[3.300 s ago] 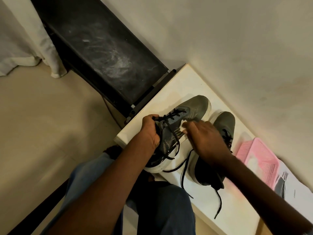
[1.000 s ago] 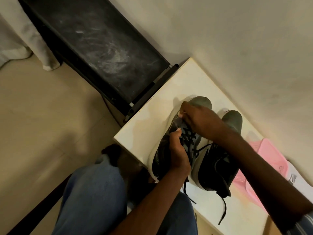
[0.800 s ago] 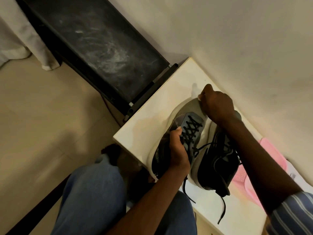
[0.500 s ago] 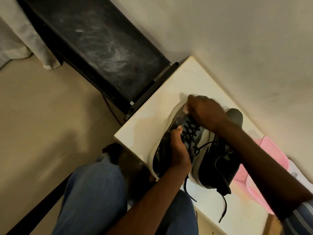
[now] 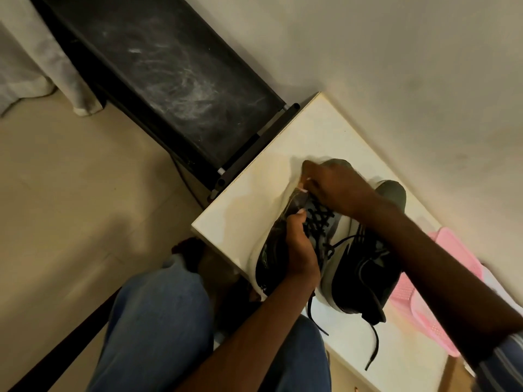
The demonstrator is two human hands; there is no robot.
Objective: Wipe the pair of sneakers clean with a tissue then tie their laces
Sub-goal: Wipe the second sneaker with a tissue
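Two grey sneakers with black laces lie on a small white table (image 5: 249, 199). The left sneaker (image 5: 273, 250) is tipped on its side, and my left hand (image 5: 300, 250) grips it around the collar. My right hand (image 5: 336, 188) presses a small white tissue (image 5: 305, 184) against that shoe near the toe; most of the tissue is hidden under my fingers. The right sneaker (image 5: 365, 267) stands beside it, its laces (image 5: 373, 346) loose and trailing toward the table's near edge.
A pink plastic basket (image 5: 441, 315) sits on the table's right side. A black dusty bench (image 5: 169, 75) adjoins the table at the upper left, against the wall. My legs in blue jeans (image 5: 158, 329) are below the table edge, over a beige floor.
The left sneaker has been rolled onto its side. My right hand wiped with the tissue up to the toe and has come back down toward the laces. My left hand kept its grip.
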